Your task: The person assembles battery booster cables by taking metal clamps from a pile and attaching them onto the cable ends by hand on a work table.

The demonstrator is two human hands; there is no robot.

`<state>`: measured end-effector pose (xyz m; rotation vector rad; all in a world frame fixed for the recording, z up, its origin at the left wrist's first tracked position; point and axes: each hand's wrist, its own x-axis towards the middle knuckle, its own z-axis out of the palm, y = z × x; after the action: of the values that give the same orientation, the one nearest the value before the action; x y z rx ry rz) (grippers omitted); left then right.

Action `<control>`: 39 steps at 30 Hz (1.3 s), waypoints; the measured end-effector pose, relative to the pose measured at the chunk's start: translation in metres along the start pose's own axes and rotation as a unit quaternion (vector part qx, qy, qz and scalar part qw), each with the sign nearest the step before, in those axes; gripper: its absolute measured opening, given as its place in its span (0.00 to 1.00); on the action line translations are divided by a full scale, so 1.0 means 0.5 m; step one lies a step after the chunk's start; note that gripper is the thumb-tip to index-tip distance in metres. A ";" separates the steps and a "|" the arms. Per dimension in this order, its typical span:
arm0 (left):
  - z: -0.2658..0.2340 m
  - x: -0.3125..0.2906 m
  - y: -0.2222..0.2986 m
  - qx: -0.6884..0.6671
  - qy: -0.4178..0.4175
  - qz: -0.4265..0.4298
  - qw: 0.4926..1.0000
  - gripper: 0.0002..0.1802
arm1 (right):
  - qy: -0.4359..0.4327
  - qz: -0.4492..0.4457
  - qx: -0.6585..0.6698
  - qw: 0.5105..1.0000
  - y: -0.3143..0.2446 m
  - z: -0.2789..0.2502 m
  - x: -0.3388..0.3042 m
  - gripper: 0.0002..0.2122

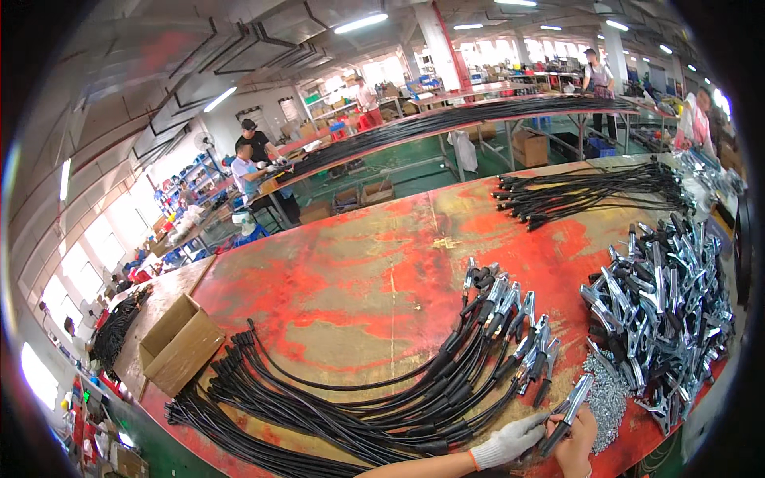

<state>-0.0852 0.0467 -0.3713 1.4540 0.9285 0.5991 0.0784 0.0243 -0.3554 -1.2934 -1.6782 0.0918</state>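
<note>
We hold one metal clamp (570, 413) tight in both grips, gloved left hand (510, 440) and bare right hand (575, 448), its long body pointing up-right toward the clamp pile (661, 319).

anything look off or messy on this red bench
The red tabletop has paint worn through in patches. Small silver parts lie loose beside the clamp pile. The black cables lie fanned in order; both hands hold one clamp.

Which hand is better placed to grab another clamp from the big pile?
Probably the right hand: it sits nearest the clamp pile, though it grips a clamp now. The gloved left hand lies farther off, by the cables.
</note>
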 end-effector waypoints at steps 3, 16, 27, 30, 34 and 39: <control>-0.005 0.001 0.013 0.013 -0.019 -0.015 1.000 0.25 | -0.004 0.001 -0.011 1.000 -0.001 -0.007 0.001 0.08; -0.002 0.009 0.007 0.027 -0.032 0.029 0.999 0.25 | -0.009 0.014 0.082 0.996 0.004 0.010 -0.007 0.08; -0.006 0.003 0.004 0.006 -0.013 0.046 0.999 0.26 | -0.013 0.087 0.138 0.986 0.028 0.028 -0.027 0.08; -0.009 0.000 0.022 -0.005 -0.029 0.006 1.000 0.26 | -0.011 0.098 0.119 0.988 0.031 0.024 -0.033 0.08; -0.010 0.000 0.020 0.011 -0.018 0.041 0.999 0.26 | -0.007 0.035 0.036 0.999 0.022 0.017 -0.019 0.08; 0.005 0.011 -0.012 0.012 0.015 0.090 0.996 0.25 | -0.003 0.022 0.044 0.999 0.035 0.023 -0.030 0.08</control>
<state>-0.0813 0.0496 -0.3782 1.5638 0.8358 0.7463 0.0815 0.0258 -0.3810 -1.2656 -1.6330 0.1941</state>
